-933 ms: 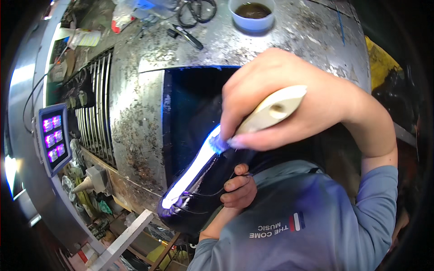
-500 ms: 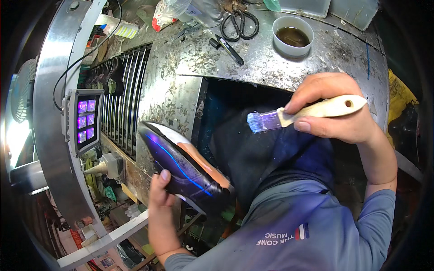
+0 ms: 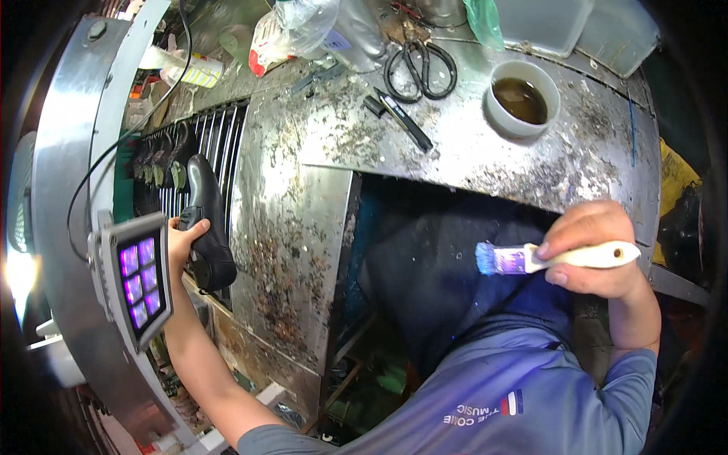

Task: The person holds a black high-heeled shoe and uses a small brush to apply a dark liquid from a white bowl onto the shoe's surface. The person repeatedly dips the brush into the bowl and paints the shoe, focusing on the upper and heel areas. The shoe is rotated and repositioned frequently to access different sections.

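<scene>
My left hand is closed around a black leather shoe, upright with its toe pointing away from me, at the metal bar rack on the left. Whether the shoe rests on the bars or is just above them I cannot tell. In my right hand a paintbrush with a pale wooden handle is pinched between thumb and fingers, its bristles pointing left over my lap. Beyond that hand a white bowl of brown liquid stands on the metal worktable.
A lamp with glowing purple LEDs sits left of my forearm, its cable running upward. Several dark shoes line the rack. Black-handled scissors, a black marker and plastic bags lie at the back.
My left hand has carried the shoe left to the rack and turned it from sole showing to upper showing. The brush in my right hand has moved right and nearer to me.
</scene>
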Tool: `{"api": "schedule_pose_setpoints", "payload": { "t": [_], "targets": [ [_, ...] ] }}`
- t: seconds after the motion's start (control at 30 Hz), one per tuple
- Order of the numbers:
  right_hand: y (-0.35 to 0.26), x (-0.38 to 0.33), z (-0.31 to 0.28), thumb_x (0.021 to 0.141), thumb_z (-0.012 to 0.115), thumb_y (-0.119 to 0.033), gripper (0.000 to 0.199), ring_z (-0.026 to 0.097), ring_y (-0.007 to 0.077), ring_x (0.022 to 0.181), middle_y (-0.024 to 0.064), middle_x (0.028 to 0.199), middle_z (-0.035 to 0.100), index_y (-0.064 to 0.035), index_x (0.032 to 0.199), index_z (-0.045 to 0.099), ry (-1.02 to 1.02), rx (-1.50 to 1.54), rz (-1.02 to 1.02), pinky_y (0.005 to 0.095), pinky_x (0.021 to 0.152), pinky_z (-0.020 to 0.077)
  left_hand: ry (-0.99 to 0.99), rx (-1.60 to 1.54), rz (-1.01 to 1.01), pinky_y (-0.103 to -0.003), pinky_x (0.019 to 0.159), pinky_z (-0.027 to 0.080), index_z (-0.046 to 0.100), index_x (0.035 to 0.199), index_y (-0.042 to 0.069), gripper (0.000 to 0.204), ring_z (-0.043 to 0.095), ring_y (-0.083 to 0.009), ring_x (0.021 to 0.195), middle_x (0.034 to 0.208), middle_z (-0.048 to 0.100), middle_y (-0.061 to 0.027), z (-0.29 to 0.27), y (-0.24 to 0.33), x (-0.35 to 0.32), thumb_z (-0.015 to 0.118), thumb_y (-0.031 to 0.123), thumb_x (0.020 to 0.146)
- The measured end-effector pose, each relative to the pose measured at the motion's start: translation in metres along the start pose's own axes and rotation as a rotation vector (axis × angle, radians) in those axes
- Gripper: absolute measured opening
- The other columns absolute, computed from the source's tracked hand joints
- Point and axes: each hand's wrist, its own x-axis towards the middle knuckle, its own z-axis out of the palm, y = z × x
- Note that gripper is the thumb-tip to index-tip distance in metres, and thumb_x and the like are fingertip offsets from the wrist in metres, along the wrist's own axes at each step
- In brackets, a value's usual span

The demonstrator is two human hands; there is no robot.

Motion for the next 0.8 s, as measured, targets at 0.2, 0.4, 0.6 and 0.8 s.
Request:
{"api": "schedule_pose_setpoints", "payload": {
  "t": [0.2, 0.4, 0.6, 0.8],
  "targets": [
    [0.005, -0.001, -0.011, 0.071, 0.084, -0.020, 0.026, 0.071, 0.0213, 0.065, 0.0125, 0.079, 0.075, -0.0025, 0.090, 0.078, 0.103, -0.138, 0.063, 0.0294, 0.060, 0.0541, 0.068, 0.345, -0.029, -0.037, 0.091, 0.055, 0.064, 0.130, -0.007, 0.093, 0.074, -0.0302, 0.100, 0.113, 0.074, -0.0229, 0.023, -0.006, 0.128, 0.088, 0.053, 0.064],
    [0.004, 0.006, -0.015, 0.070, 0.084, -0.025, 0.031, 0.071, 0.0207, 0.067, 0.0130, 0.079, 0.074, -0.0020, 0.089, 0.078, 0.244, -0.185, 0.232, 0.0293, 0.061, 0.0533, 0.199, 0.267, -0.082, -0.041, 0.101, 0.051, 0.063, 0.135, -0.002, 0.093, 0.070, -0.0345, 0.113, 0.122, 0.071, -0.0227, 0.057, -0.026, 0.206, 0.090, 0.052, 0.064],
    [0.011, 0.015, -0.012, 0.073, 0.084, -0.019, 0.028, 0.072, 0.0206, 0.071, 0.0130, 0.086, 0.076, -0.0018, 0.094, 0.078, 0.163, -0.179, 0.201, 0.0300, 0.064, 0.0541, 0.470, 0.279, 0.056, -0.045, 0.107, 0.046, 0.065, 0.134, 0.005, 0.090, 0.061, -0.0367, 0.126, 0.134, 0.066, -0.0206, 0.073, -0.061, 0.236, 0.084, 0.063, 0.068],
    [0.016, -0.009, -0.011, 0.085, 0.083, -0.014, 0.026, 0.074, 0.0191, 0.088, 0.0091, 0.098, 0.078, -0.0060, 0.109, 0.077, 0.276, -0.124, 0.050, 0.0309, 0.079, 0.0573, 0.540, 0.439, 0.323, -0.043, 0.101, 0.050, 0.060, 0.138, 0.001, 0.068, 0.064, -0.0346, 0.121, 0.135, 0.065, -0.0206, 0.073, -0.038, 0.164, 0.074, 0.047, 0.090]
  ]
}}
